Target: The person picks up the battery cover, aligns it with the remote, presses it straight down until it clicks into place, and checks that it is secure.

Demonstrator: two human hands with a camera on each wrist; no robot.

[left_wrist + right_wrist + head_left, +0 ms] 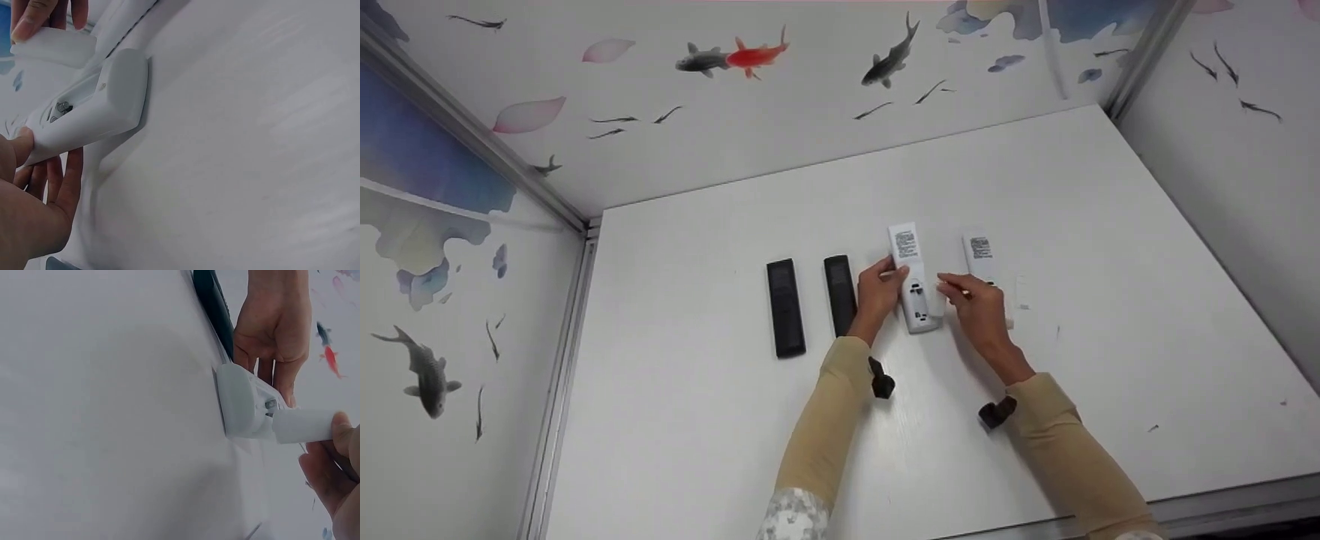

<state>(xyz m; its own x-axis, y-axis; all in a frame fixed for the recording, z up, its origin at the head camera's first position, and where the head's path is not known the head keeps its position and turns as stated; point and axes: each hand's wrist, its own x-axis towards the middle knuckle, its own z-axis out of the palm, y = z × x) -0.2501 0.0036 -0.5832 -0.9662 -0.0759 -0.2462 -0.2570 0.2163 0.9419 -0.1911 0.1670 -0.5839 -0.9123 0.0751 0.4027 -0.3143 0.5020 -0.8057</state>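
Note:
A white remote control point(906, 244) lies back side up on the table, its battery compartment uncovered. Metal spring contacts show inside that compartment in the left wrist view. My left hand point(879, 294) grips the remote by its sides, thumb on top and fingers along the other edge. Just right of the compartment, my right hand point(981, 311) pinches a white battery cover point(304, 426) between thumb and fingers. The cover point(56, 48) is held above the remote in the left wrist view, apart from it.
Two black remotes, one farther left point(786, 307) and one partly behind my left hand point(840, 289), lie on the white table point(675, 390). A second white remote point(979, 251) is partly hidden by my right hand. Right of it lies a thin whitish piece point(1023, 292). Printed walls enclose the table.

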